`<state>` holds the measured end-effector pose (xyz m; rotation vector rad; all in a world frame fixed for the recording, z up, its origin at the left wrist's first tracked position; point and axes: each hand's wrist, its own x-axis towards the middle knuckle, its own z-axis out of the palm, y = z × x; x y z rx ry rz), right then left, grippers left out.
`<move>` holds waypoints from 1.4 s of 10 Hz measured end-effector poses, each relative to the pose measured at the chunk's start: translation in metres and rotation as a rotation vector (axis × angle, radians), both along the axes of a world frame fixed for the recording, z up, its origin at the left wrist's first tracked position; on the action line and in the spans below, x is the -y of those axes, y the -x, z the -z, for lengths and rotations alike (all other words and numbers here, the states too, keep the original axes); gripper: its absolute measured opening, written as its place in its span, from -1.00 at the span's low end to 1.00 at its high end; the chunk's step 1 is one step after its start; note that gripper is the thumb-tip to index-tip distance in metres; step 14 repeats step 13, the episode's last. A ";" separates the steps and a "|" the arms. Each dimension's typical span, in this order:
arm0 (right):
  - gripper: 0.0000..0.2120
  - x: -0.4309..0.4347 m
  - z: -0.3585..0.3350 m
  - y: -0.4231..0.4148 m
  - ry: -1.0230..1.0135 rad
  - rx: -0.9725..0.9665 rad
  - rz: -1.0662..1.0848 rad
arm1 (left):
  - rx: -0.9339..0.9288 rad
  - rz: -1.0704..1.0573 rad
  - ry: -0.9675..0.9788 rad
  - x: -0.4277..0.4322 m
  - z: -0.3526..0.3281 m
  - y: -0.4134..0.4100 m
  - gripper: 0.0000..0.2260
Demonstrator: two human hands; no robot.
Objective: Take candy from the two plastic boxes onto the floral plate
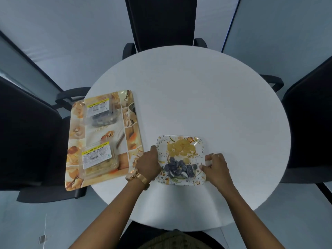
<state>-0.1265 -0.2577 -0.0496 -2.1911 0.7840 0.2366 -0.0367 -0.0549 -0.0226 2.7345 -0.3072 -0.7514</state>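
The floral plate (197,142) sits on the white round table near me. It carries a pile of yellow ginger candy (180,149) at its far side and dark purple candy (179,169) at its near side. My left hand (147,163) grips the plate's left edge and my right hand (216,165) grips its right edge. Two clear plastic boxes lie closed on a tray at the left: the ginger candy box (99,159) nearer me and the dark candy box (100,112) farther away.
The patterned orange tray (129,123) overhangs the table's left edge. The white round table (206,97) is ringed by black office chairs: one at the far side (161,22), one at left (30,133), one at right (309,126).
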 end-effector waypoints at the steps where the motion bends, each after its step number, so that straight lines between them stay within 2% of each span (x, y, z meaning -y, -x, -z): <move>1: -0.73 0.008 -0.006 -0.027 -0.029 0.038 0.041 | 0.026 0.009 0.015 0.006 -0.006 -0.032 -0.59; 2: -0.72 0.025 -0.008 -0.080 -0.106 0.098 0.115 | 0.040 0.027 0.065 0.021 -0.013 -0.090 -0.62; 4: -0.73 0.047 -0.001 -0.164 -0.088 0.086 0.160 | -0.019 0.004 0.131 0.042 -0.013 -0.167 -0.61; 6: -0.67 0.056 0.016 -0.206 -0.090 0.061 0.190 | -0.075 -0.031 0.165 0.051 -0.001 -0.208 -0.59; 7: -0.68 0.065 0.039 -0.213 -0.079 0.060 0.192 | -0.091 -0.032 0.168 0.053 0.004 -0.215 -0.57; 8: -0.70 0.058 0.030 -0.212 -0.057 0.061 0.204 | -0.111 -0.055 0.211 0.054 0.011 -0.219 -0.57; 10: -0.71 0.044 0.029 -0.205 0.098 0.074 0.186 | -0.156 -0.136 0.310 0.048 0.025 -0.216 -0.51; 12: -0.71 0.037 0.018 -0.199 0.103 0.084 0.194 | -0.069 -0.120 0.260 0.049 0.027 -0.208 -0.54; 13: -0.70 0.040 0.011 -0.190 0.060 0.220 0.251 | 0.025 -0.140 0.236 0.044 0.026 -0.204 -0.57; 14: -0.70 0.040 0.011 -0.190 0.060 0.220 0.251 | 0.025 -0.140 0.236 0.044 0.026 -0.204 -0.57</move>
